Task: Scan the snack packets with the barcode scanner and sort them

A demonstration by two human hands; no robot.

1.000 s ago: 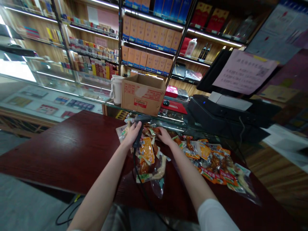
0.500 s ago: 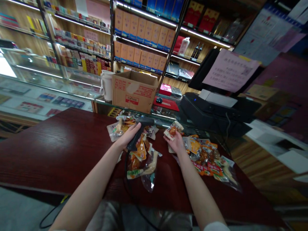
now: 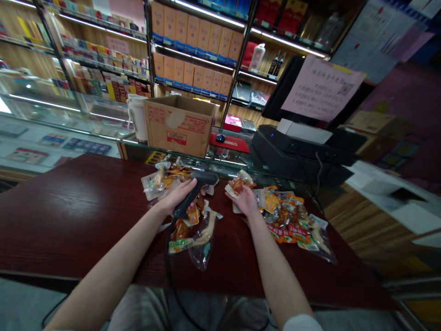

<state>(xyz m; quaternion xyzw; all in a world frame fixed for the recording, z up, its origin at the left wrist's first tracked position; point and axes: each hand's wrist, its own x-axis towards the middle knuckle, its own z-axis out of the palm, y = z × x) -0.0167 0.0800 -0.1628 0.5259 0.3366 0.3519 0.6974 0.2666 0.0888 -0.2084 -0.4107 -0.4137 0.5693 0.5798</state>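
Note:
In my left hand [image 3: 181,196] is a black corded barcode scanner [image 3: 193,191], its head pointing right and its cable running down past the table edge. My right hand [image 3: 245,200] grips a small clear snack packet [image 3: 238,185] with reddish-brown food inside, a short way right of the scanner head. Beneath and around my left hand lies a loose pile of vacuum-packed snacks [image 3: 206,230], some pale, some orange-brown. A second pile of snack packets [image 3: 284,216], with orange and red labels, spreads to the right of my right wrist.
The dark red-brown wooden table [image 3: 69,216] meets a glass counter behind. On that counter stand an open cardboard box [image 3: 177,128], a white cup [image 3: 138,117] and a black machine [image 3: 292,149] below a paper-covered screen [image 3: 319,89]. Stocked shelves line the back.
The whole view has shifted slightly, so things sit farther left and mostly a little higher. Both hands keep their holds, and the scanner head appears a little closer to the packet.

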